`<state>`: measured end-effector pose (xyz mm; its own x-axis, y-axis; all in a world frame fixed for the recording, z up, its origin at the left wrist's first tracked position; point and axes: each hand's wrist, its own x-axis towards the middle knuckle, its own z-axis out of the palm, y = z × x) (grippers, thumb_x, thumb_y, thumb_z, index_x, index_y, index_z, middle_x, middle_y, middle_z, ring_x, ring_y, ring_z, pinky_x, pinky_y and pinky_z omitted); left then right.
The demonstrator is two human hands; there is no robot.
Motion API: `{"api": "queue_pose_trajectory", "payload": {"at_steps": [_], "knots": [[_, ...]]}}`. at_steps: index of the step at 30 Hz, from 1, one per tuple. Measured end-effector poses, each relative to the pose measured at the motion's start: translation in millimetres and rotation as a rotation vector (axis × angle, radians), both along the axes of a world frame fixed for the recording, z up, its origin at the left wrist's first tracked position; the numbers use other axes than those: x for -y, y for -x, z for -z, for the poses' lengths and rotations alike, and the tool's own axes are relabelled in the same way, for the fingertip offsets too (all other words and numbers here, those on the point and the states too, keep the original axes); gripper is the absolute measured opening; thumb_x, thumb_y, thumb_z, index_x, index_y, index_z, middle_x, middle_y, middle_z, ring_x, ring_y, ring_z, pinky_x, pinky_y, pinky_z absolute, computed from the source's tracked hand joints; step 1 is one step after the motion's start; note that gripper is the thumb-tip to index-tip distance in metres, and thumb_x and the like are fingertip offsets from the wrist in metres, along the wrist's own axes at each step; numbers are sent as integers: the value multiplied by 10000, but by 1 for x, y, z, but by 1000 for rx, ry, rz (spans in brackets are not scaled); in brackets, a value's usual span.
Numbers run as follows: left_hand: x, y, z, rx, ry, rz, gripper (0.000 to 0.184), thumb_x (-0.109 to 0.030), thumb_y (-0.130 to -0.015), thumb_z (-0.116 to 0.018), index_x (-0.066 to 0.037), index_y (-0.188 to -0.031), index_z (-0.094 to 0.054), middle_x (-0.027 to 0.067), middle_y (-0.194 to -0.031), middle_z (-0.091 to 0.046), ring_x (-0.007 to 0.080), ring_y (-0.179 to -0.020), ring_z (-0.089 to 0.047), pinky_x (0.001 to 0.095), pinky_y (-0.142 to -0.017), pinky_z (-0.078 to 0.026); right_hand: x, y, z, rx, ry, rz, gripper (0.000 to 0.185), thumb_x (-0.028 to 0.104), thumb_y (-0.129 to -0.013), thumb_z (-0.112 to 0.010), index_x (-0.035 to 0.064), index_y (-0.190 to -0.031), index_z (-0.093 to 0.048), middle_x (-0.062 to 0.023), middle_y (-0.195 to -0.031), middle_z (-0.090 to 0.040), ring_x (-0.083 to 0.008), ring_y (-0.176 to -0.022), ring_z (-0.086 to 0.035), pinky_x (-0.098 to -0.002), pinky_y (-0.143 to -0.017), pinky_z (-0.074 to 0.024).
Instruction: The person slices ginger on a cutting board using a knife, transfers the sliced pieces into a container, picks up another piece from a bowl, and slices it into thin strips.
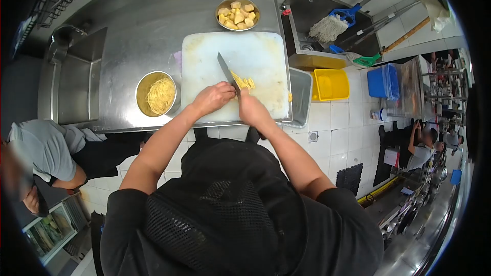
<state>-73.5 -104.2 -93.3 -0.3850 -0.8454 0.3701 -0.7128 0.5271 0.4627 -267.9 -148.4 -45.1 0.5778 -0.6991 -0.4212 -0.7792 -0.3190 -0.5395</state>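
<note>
A kitchen knife (225, 67) is in my right hand (254, 111), its blade angled up and left over the white cutting board (204, 53). The fingers of my left hand (215, 97) are bent and pressed together beside the blade, on a pale yellow vegetable piece that they mostly hide. Cut yellow strips (246, 83) lie just right of the blade. Left of the board stands a round metal container (175, 97) with thin yellow shreds (160, 96) in it. Behind the board, a metal bowl (239, 27) holds several peeled yellow chunks (239, 17).
A sink (76, 89) is at the left end of the steel counter (133, 36). Right of the board are a grey tub (302, 97), a yellow bin (332, 84) and a basin with a mop (329, 28). One person (51, 145) is at left; others are far right.
</note>
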Motion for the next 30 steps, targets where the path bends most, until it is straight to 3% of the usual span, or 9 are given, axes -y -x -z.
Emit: {"api": "queue_pose_trajectory", "payload": {"at_steps": [10, 16, 21, 25, 27, 30], "knots": [[-6, 0, -10, -59, -41, -123, 117, -59, -843, -698, -19, -946, -738, 75, -1035, -716, 269, -1029, -651, 384, -869, -567, 5, 0, -69, -175, -35, -103, 306, -12, -883, -538, -61, -1183, -498, -332, -1028, -700, -474, -1003, -697, -536, -882, -548], [-7, -1, -2, -56, -101, -88, 177, -54, -845, -709, -22, -1017, -737, 93, -1093, -719, 278, -1060, -666, 387, -856, -579, -13, 5, -65, -201, -60, -61, 283, -17, -890, -527, -53, -1168, -491, -329, -1008, -704, -478, -992, -697, -542, -869, -548], [-7, -5, 3, 10, -65, -39, 222, -40, -819, -711, -42, -1041, -730, 73, -1119, -710, 266, -1061, -667, 383, -848, -586, 5, -6, -25, -84, 15, -29, 251, -16, -895, -507, -23, -1145, -482, -337, -992, -699, -495, -965, -693, -562, -836, -546], [-8, -5, 5, -2, -97, -55, 210, -38, -821, -711, -42, -1030, -729, 68, -1108, -708, 266, -1062, -666, 384, -848, -586, -12, 1, -47, -104, 1, -38, 232, -18, -895, -494, -15, -1125, -465, -316, -942, -700, -506, -913, -690, -590, -797, -539], [-9, -4, 8, -14, -72, -63, 166, -72, -866, -672, -43, -1016, -736, 52, -1102, -709, 249, -1048, -661, 378, -835, -586, -12, -3, -15, -79, 34, -34, 256, -14, -899, -495, -19, -1153, -464, -317, -958, -702, -500, -927, -693, -586, -811, -541], [-10, -4, 7, -11, -109, -75, 154, -67, -872, -669, -43, -1007, -738, 59, -1092, -713, 254, -1036, -666, 375, -835, -587, 7, -10, -21, -59, 35, -41, 285, -9, -903, -499, -27, -1185, -463, -323, -980, -703, -491, -950, -697, -583, -835, -541]]}}
